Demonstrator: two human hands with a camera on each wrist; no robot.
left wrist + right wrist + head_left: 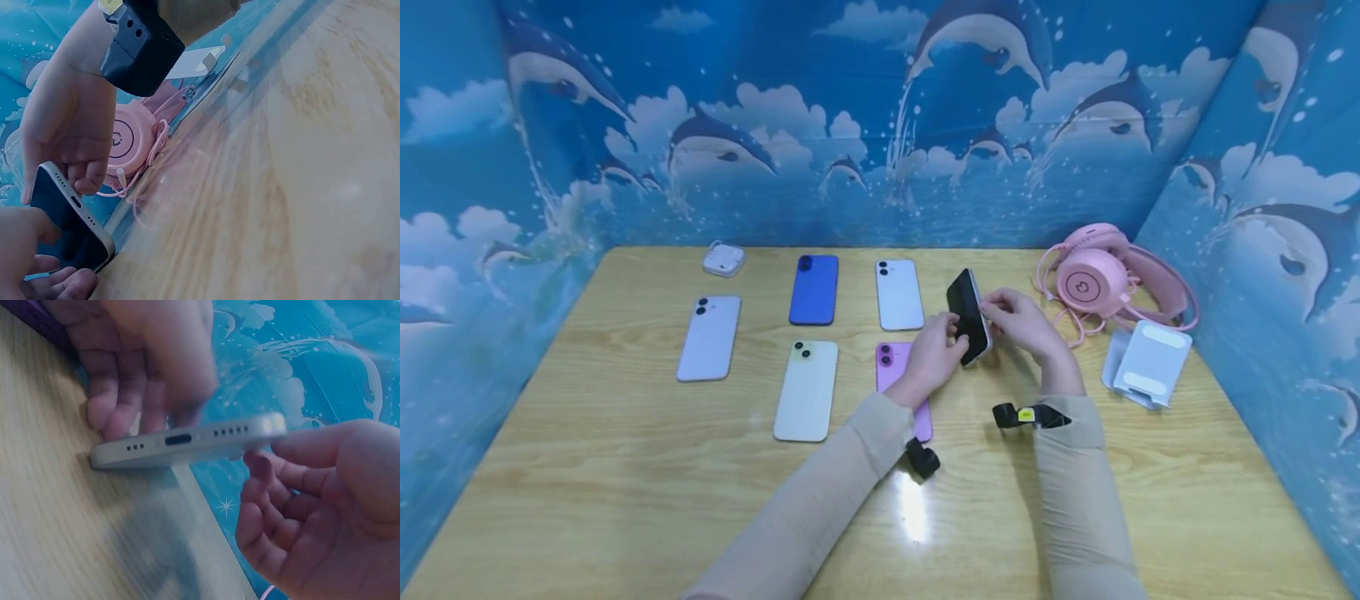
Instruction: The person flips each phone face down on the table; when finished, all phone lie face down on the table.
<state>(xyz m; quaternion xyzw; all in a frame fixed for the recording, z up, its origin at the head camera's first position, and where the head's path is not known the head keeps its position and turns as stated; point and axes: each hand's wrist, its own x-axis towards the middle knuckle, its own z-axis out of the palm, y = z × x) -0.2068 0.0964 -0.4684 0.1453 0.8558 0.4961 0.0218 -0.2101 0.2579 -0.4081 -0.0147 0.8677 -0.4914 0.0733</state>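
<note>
A smartphone (972,310) with a black screen and a light frame stands on its long edge, leaning, between the two hands. My left hand (927,357) grips it on the screen side near the lower edge, the thumb against the glass in the left wrist view. At the upper edge, my right hand (1018,323) pinches the phone, its other fingers curled behind the back. The bottom end with charging port (178,439) and speaker holes faces the right wrist camera. A pink phone (891,371) lies face down, partly covered by the left forearm.
Face down on the table lie a blue phone (814,290), a white phone (899,295), a pale yellow phone (806,392) and a lavender phone (709,339). White earphones in a case (724,259) lie behind. Pink headphones (1093,279) and a phone stand (1152,360) are at right.
</note>
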